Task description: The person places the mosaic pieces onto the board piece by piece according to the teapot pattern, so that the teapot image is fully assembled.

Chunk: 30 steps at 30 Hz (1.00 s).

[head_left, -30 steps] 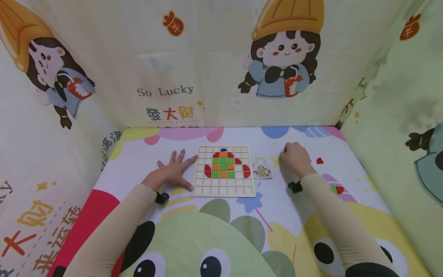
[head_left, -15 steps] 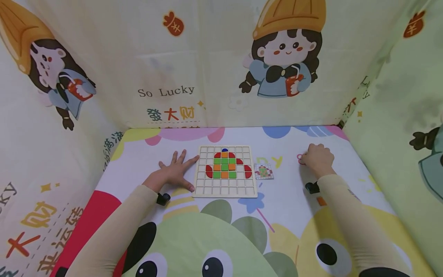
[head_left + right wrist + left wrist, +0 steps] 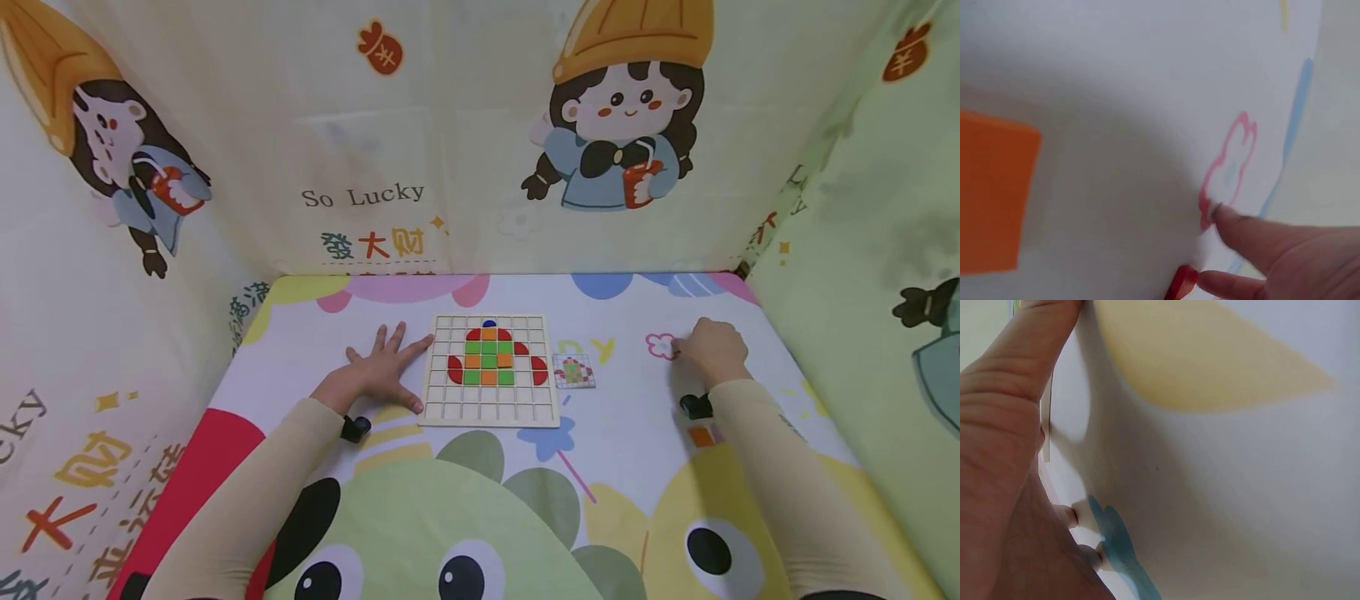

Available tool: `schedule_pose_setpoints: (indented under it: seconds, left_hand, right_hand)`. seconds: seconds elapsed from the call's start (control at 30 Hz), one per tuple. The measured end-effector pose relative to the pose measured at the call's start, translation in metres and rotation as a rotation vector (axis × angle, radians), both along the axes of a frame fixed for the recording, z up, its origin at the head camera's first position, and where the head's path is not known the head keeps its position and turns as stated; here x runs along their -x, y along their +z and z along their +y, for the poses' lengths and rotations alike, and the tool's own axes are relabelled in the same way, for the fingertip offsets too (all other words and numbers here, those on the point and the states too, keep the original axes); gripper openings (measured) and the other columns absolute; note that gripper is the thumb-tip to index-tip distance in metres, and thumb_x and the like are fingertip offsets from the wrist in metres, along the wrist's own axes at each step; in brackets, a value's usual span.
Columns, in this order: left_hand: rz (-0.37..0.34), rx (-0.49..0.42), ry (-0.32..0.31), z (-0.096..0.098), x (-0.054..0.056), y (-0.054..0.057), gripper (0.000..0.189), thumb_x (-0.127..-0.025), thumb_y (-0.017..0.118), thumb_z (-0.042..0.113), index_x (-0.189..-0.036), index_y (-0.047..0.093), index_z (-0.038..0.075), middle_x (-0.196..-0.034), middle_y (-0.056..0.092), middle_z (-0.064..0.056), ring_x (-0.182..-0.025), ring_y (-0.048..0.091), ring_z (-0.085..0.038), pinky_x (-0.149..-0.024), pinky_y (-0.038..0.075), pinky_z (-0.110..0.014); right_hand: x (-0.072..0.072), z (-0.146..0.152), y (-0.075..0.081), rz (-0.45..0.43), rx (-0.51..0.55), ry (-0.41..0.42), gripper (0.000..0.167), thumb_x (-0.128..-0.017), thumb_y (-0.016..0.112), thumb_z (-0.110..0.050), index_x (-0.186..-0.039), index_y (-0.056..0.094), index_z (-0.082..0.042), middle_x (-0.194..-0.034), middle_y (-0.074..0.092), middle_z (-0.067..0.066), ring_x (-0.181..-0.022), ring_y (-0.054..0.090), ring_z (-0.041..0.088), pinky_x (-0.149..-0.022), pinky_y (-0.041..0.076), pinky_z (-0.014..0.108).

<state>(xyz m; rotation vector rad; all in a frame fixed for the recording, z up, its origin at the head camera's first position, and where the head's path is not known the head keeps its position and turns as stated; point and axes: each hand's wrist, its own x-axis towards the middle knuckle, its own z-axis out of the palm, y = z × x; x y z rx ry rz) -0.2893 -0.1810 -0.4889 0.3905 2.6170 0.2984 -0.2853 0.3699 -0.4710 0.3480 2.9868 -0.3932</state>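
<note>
A square wooden grid board [image 3: 491, 412] lies flat on the table. Red, green, orange and blue pieces form a teapot-like shape on it. My left hand [image 3: 375, 375] is spread at its left edge, with index finger and thumb touching the frame; in the left wrist view the thumb [image 3: 1007, 400] fills the left side. Far to the right, my right hand [image 3: 712, 350] is low over the table. In the right wrist view, one fingertip touches a red piece [image 3: 1183, 281] while the thumb stands apart from it. An orange block [image 3: 702, 437] lies nearer, by the right forearm.
A small pattern card [image 3: 575, 371] with a similar teapot picture lies against the board's right side. The tablecloth [image 3: 615, 433] has printed cartoon shapes, including a pink flower outline. Printed cloth walls [image 3: 480, 242] stand behind and at both sides.
My right hand has moved right, away from the card, to where a loose red piece lay. The orange block has come into sight beside the forearm. My left hand has stayed at the board.
</note>
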Motion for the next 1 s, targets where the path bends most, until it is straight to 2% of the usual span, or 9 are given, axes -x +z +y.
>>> schedule_pose_setpoints:
  seconds: [0.1,0.27,0.4,0.6,0.8,0.9,1.0]
  left_hand:
    - [0.007,0.007,0.000,0.000,0.000,0.000,0.133,-0.062,0.087,0.071,-0.166,0.010,0.041,-0.172,-0.019,-0.016,-0.154,-0.020,-0.053,-0.098,-0.005,-0.094]
    - [0.016,0.006,-0.004,-0.001,0.001,0.000,0.133,-0.062,0.087,0.070,-0.166,0.010,0.041,-0.173,-0.018,-0.016,-0.154,-0.020,-0.053,-0.098,-0.005,-0.094]
    - [0.008,0.013,0.002,0.000,0.001,-0.001,0.132,-0.062,0.088,0.069,-0.166,0.009,0.042,-0.173,-0.018,-0.015,-0.154,-0.021,-0.052,-0.099,-0.005,-0.093]
    - [0.011,0.010,0.005,0.000,0.001,-0.001,0.133,-0.061,0.088,0.070,-0.166,0.010,0.041,-0.173,-0.017,-0.016,-0.154,-0.020,-0.052,-0.098,-0.005,-0.093]
    - [0.015,0.010,-0.002,-0.003,0.002,-0.004,0.134,-0.061,0.087,0.072,-0.166,0.009,0.041,-0.173,-0.018,-0.017,-0.154,-0.020,-0.053,-0.097,-0.006,-0.094]
    - [0.016,0.005,-0.003,-0.002,0.002,-0.004,0.134,-0.060,0.087,0.072,-0.166,0.010,0.041,-0.173,-0.017,-0.017,-0.154,-0.020,-0.053,-0.096,-0.006,-0.094]
    - [0.012,0.010,-0.001,0.000,0.002,-0.004,0.134,-0.060,0.087,0.072,-0.166,0.010,0.042,-0.173,-0.017,-0.017,-0.154,-0.020,-0.053,-0.097,-0.005,-0.094]
  right_hand:
    - [-0.003,0.004,0.005,0.009,-0.005,0.020,0.045,-0.094,0.065,-0.028,-0.098,0.064,0.017,-0.098,0.065,0.039,-0.085,0.063,0.051,-0.067,0.055,0.058]
    - [-0.007,0.005,0.012,0.016,0.010,0.052,0.032,-0.089,0.066,-0.017,-0.086,0.064,0.015,-0.091,0.066,0.037,-0.081,0.062,0.048,-0.071,0.054,0.058]
    - [-0.007,0.004,0.013,0.029,0.019,0.070,0.019,-0.082,0.060,-0.009,-0.076,0.060,0.008,-0.080,0.064,0.029,-0.073,0.056,0.041,-0.066,0.051,0.052]
    - [-0.007,0.003,0.011,0.042,0.021,0.070,0.018,-0.079,0.060,-0.009,-0.070,0.055,0.006,-0.074,0.059,0.025,-0.069,0.052,0.037,-0.061,0.048,0.046]
    - [-0.006,0.006,0.012,0.063,0.048,0.120,0.022,-0.079,0.061,-0.007,-0.080,0.067,0.014,-0.081,0.068,0.028,-0.075,0.060,0.042,-0.068,0.051,0.050]
    - [-0.004,0.009,0.011,0.049,0.093,0.125,0.022,-0.080,0.063,-0.007,-0.090,0.075,0.008,-0.082,0.073,0.022,-0.079,0.063,0.039,-0.067,0.051,0.044]
    - [-0.003,0.008,0.011,-0.002,0.199,0.099,0.020,-0.087,0.066,-0.008,-0.096,0.076,0.007,-0.076,0.073,0.013,-0.074,0.063,0.028,-0.064,0.047,0.033]
